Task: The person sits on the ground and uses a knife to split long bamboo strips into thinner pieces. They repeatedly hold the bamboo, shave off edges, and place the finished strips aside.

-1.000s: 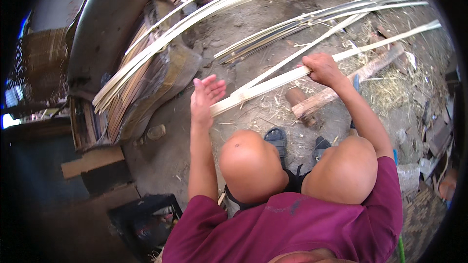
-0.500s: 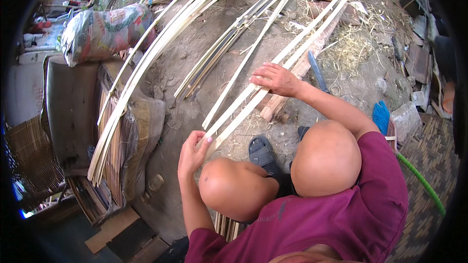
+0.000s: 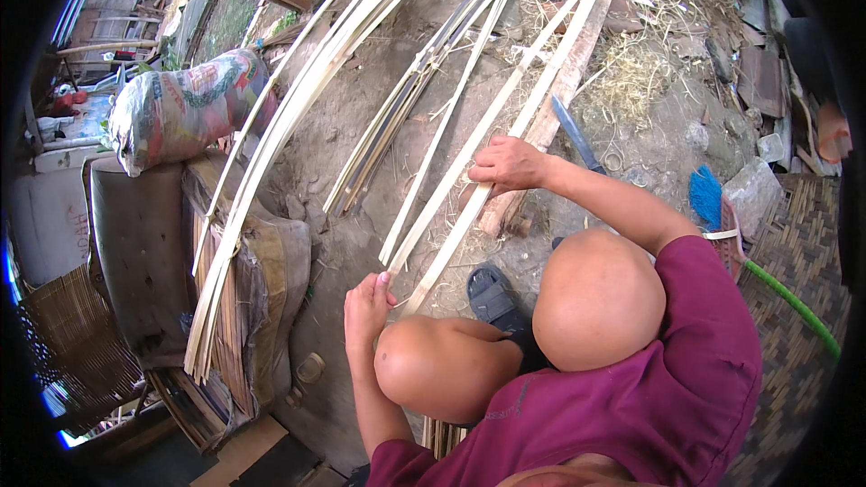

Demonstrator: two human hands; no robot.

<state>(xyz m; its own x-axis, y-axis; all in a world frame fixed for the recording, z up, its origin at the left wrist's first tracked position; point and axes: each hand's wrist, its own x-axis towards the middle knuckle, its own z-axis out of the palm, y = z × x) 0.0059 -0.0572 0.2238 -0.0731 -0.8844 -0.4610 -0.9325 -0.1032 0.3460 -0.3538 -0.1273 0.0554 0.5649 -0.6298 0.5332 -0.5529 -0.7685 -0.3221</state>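
Note:
Two long pale bamboo strips run side by side from near my knees toward the far right. My left hand (image 3: 365, 308) is closed, thumb and fingers pinching the near end of the left bamboo strip (image 3: 429, 213). Farther up, my right hand (image 3: 507, 165) curls its fingers over the strips and grips the right bamboo strip (image 3: 451, 245); how far its fingers reach around the other is hidden. Beneath that hand lies a rough wooden plank (image 3: 566, 81) on the ground. A long blade (image 3: 575, 133) with a dark handle rests just right of the plank.
Left lie a loose strip (image 3: 424, 171), a tied bundle of thin strips (image 3: 383, 135) and a big sheaf of pale strips (image 3: 298, 126) resting on a worn armchair (image 3: 271, 280). A stuffed sack (image 3: 185, 104) stands behind. Right are shavings (image 3: 627, 81), blue bristles (image 3: 705, 198) and a woven mat (image 3: 798, 234).
My right hand has drawn its fingers in, from lying flatter across the strips to a tighter curl. The two strips now lie farther apart. The whole view has shifted slightly.

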